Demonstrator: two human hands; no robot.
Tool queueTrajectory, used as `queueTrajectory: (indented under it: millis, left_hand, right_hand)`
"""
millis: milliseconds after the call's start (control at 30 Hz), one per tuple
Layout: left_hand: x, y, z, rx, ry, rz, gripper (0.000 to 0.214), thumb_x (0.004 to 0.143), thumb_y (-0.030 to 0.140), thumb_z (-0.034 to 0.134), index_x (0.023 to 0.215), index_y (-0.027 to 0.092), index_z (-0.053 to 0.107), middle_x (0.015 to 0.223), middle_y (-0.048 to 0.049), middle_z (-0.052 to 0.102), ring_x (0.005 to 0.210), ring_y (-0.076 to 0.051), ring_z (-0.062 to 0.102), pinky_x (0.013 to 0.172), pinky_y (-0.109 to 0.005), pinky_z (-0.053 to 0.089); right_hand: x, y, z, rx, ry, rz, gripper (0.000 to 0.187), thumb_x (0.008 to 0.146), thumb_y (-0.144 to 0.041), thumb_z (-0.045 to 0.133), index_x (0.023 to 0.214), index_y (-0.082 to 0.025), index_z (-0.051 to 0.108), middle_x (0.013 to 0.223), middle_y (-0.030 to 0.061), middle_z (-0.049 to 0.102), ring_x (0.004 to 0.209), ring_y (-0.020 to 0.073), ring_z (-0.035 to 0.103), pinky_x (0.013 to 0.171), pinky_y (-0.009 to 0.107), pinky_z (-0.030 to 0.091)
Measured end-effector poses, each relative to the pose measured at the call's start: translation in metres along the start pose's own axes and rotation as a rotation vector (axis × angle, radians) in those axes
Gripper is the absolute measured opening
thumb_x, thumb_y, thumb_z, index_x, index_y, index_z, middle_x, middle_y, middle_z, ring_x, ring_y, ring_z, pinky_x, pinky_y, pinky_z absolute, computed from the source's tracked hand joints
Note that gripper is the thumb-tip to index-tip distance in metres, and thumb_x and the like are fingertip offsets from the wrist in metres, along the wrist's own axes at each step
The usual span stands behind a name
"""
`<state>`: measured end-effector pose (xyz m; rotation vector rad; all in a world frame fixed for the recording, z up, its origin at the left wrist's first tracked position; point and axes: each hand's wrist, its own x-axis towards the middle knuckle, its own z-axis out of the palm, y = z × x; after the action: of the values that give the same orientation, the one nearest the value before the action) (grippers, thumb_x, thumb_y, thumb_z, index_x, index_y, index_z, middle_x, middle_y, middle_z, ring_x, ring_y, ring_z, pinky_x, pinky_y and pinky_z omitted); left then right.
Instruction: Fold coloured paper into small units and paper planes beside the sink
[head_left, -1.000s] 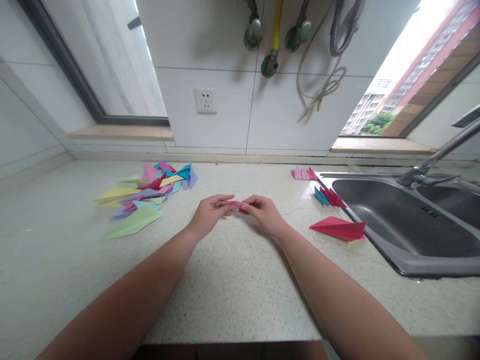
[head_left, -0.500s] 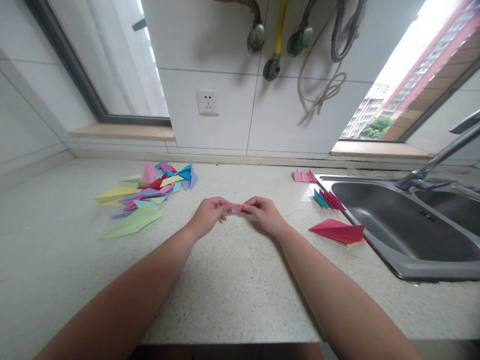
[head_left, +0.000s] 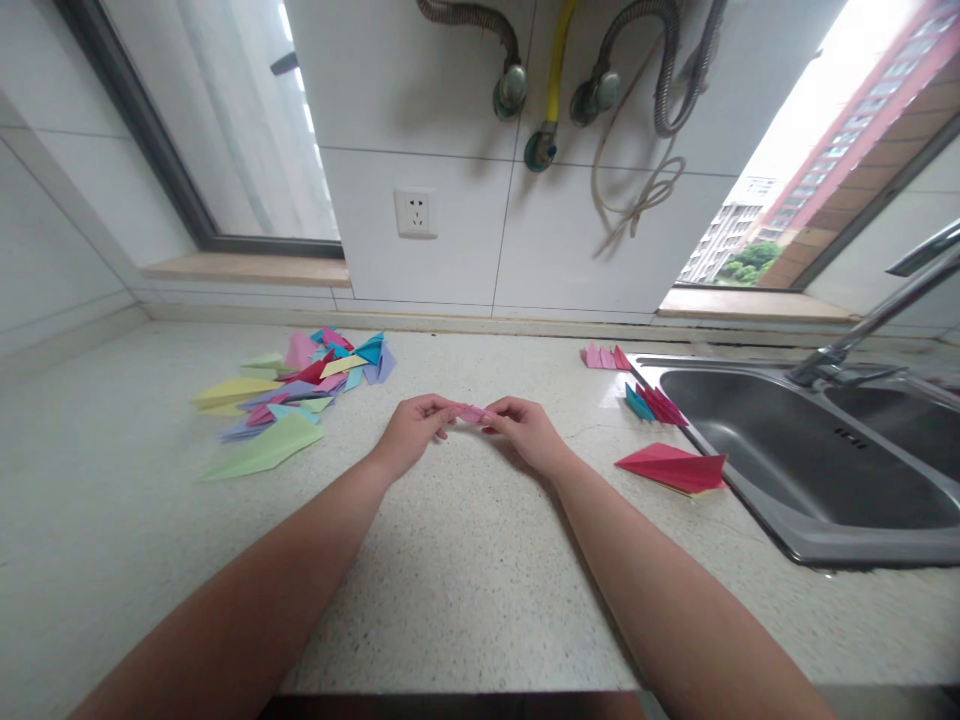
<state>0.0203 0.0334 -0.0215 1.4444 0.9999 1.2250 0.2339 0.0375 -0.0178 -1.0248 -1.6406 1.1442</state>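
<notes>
A small pink folded paper is stretched between my two hands, a little above the countertop. My left hand pinches its left end between thumb and fingers. At the other end, my right hand grips it the same way. The fingertips cover both ends of the paper, so its full shape is hidden. To the left lies a loose heap of colourful folded paper planes. On the right are a red paper plane, a group of blue and crimson ones and a small pink row.
A steel double sink with a faucet is set into the speckled countertop at the right. Behind stands a tiled wall with a socket, pipe valves and a looped cord.
The pink paper has tipped slightly, its right end now a bit lower, and more of its surface shows. Both hands keep their grip. The view has shifted slightly.
</notes>
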Motion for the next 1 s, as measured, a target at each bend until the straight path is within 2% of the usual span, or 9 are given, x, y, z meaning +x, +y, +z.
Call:
queueTrajectory:
  millis: [200, 400, 500, 633, 1000]
  left_hand:
    - [0.000, 0.003, 0.001, -0.042, 0.027, 0.011, 0.030, 0.078, 0.041, 0.071, 0.095, 0.016, 0.073, 0.074, -0.0040, 0.068, 0.059, -0.012, 0.057, 0.054, -0.024, 0.045]
    - [0.001, 0.001, 0.002, -0.129, -0.038, -0.047, 0.041, 0.076, 0.041, 0.072, 0.108, 0.016, 0.069, 0.090, -0.0086, 0.071, 0.072, -0.016, 0.062, 0.053, -0.024, 0.046]
    - [0.001, -0.001, 0.003, -0.116, -0.070, -0.057, 0.038, 0.076, 0.040, 0.072, 0.104, 0.015, 0.069, 0.087, -0.0082, 0.071, 0.072, -0.016, 0.062, 0.053, -0.023, 0.046]
    - [0.002, -0.001, 0.005, -0.079, -0.057, -0.034, 0.032, 0.077, 0.042, 0.070, 0.096, 0.015, 0.071, 0.084, -0.0075, 0.071, 0.070, -0.016, 0.061, 0.052, -0.023, 0.045]
    - [0.001, -0.003, 0.005, -0.073, -0.070, -0.052, 0.034, 0.074, 0.039, 0.072, 0.099, 0.015, 0.070, 0.089, -0.0099, 0.073, 0.072, -0.016, 0.064, 0.052, -0.023, 0.044]
  right_hand:
    - [-0.002, -0.004, 0.002, -0.072, -0.009, -0.042, 0.029, 0.083, -0.046, 0.064, 0.085, -0.017, 0.068, 0.073, 0.0018, 0.065, 0.065, 0.0132, 0.055, 0.064, 0.027, 0.043]
    - [-0.001, -0.004, 0.004, 0.088, -0.033, 0.008, 0.030, 0.081, -0.046, 0.066, 0.087, -0.017, 0.066, 0.072, 0.0015, 0.064, 0.063, 0.0123, 0.055, 0.062, 0.027, 0.042]
    - [-0.001, -0.002, 0.007, 0.130, -0.054, 0.023, 0.031, 0.079, -0.046, 0.068, 0.087, -0.016, 0.065, 0.078, 0.0032, 0.067, 0.065, 0.0125, 0.056, 0.065, 0.027, 0.044]
    - [0.000, 0.000, 0.007, 0.104, -0.075, 0.027, 0.031, 0.079, -0.046, 0.067, 0.087, -0.017, 0.065, 0.079, 0.0024, 0.066, 0.066, 0.0123, 0.056, 0.066, 0.027, 0.044]
    - [0.004, 0.010, 0.008, 0.010, -0.001, 0.030, 0.031, 0.081, -0.046, 0.064, 0.095, -0.018, 0.061, 0.073, 0.0002, 0.064, 0.059, 0.0119, 0.053, 0.056, 0.025, 0.039]
